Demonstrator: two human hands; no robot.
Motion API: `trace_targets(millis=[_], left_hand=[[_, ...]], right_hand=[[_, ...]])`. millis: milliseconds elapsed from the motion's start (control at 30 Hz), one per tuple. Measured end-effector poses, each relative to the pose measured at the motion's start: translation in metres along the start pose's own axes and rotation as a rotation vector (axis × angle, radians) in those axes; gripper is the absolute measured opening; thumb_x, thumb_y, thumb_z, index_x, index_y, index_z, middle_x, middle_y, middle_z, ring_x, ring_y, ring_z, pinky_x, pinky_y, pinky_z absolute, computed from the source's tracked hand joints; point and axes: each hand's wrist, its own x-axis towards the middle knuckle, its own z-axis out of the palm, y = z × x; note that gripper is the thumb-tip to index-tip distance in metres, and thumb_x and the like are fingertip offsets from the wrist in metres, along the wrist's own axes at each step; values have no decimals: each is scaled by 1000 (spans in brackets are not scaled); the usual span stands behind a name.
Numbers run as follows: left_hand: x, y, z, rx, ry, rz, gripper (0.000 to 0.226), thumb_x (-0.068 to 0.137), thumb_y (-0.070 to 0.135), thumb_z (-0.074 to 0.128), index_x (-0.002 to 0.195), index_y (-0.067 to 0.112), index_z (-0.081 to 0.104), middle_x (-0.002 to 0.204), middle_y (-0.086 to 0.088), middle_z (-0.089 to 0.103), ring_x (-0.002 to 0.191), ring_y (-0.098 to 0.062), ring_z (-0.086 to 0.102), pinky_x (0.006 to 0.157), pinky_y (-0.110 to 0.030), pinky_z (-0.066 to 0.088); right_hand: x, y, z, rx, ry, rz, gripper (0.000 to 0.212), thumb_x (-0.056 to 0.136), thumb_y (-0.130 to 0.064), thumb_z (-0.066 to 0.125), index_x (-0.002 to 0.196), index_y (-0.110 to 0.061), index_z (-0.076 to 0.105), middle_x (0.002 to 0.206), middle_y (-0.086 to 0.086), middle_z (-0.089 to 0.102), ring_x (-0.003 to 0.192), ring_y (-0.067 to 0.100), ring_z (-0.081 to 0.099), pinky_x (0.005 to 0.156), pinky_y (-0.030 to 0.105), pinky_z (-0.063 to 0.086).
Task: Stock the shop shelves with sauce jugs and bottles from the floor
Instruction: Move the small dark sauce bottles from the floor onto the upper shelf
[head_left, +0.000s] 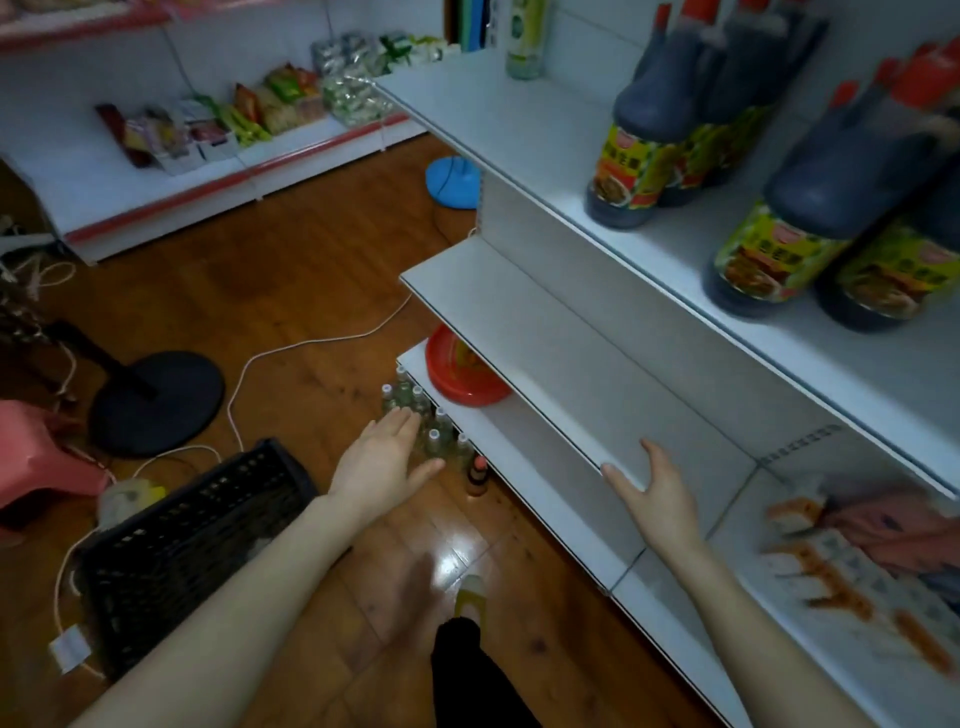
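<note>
Several dark sauce jugs (644, 140) with yellow labels and red caps stand on the upper white shelf (545, 130) at the right. On the wooden floor beside the bottom shelf stands a cluster of small clear bottles (434, 428) and one small brown bottle (475, 475). My left hand (384, 462) reaches out with straight fingers just above the clear bottles and holds nothing. My right hand (654, 493) hangs open in front of the middle shelf's (545, 332) front edge, empty.
A red bowl (462, 374) lies on the bottom shelf. A black plastic crate (187, 540) sits on the floor at the left, beside a black round stand base (156, 402) and white cables (291, 348). A blue round object (452, 182) and snack shelves (218, 124) lie farther back.
</note>
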Motion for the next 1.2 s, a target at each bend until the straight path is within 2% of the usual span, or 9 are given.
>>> trace_targets(millis=[133, 400, 533, 700, 833, 967, 1067, 1200], left_hand=[[39, -30, -5, 51, -65, -22, 75, 92, 53, 41, 148, 11, 15, 156, -7, 17, 144, -17, 13, 116, -30, 9], [96, -76, 3, 28, -144, -6, 74, 92, 50, 43, 148, 9, 15, 156, -7, 16, 145, -17, 11, 116, -31, 9], [122, -98, 20, 37, -235, 51, 73, 93, 50, 41, 147, 7, 17, 156, -8, 16, 145, -18, 11, 117, -32, 9], [149, -124, 56, 32, -323, 175, 72, 92, 46, 47, 145, 4, 22, 154, -10, 23, 144, -19, 15, 116, -35, 12], [160, -146, 95, 26, -393, 185, 72, 93, 46, 44, 146, 4, 18, 154, -10, 20, 143, -22, 15, 115, -34, 15], [165, -164, 152, 18, -427, 153, 70, 92, 42, 47, 146, 6, 21, 153, -11, 22, 139, -29, 23, 104, -38, 34], [170, -178, 212, 24, -481, 137, 69, 92, 43, 47, 146, 8, 21, 154, -10, 20, 140, -28, 23, 99, -39, 40], [179, -195, 310, 28, -500, 124, 69, 93, 41, 47, 146, 7, 20, 155, -9, 17, 134, -31, 33, 93, -42, 43]], right_hand=[[47, -18, 37, 6, -86, 25, 67, 85, -31, 64, 137, 0, 37, 143, 17, 40, 133, 28, 36, 109, 32, 26], [108, -55, 91, -89, -184, 30, 68, 86, -34, 62, 139, -1, 34, 144, 16, 39, 133, 28, 35, 109, 33, 27], [111, -57, 110, -104, -150, 94, 68, 86, -33, 63, 139, -1, 34, 144, 16, 39, 134, 28, 35, 108, 29, 25], [82, -39, 152, -98, -84, 260, 69, 87, -38, 60, 140, -6, 33, 146, 12, 38, 135, 26, 34, 108, 29, 26], [54, -14, 201, -89, -123, 386, 72, 86, -42, 59, 142, -7, 30, 146, 12, 37, 135, 25, 33, 109, 33, 29], [43, 16, 250, -40, -163, 458, 74, 85, -42, 59, 143, -8, 28, 148, 11, 34, 132, 29, 39, 110, 35, 32], [48, 50, 295, -38, -169, 459, 74, 85, -41, 60, 143, -8, 27, 149, 10, 33, 137, 24, 30, 110, 28, 25], [71, 110, 367, -26, -178, 475, 76, 85, -42, 61, 144, -10, 26, 149, 9, 32, 138, 22, 28, 110, 28, 24]])
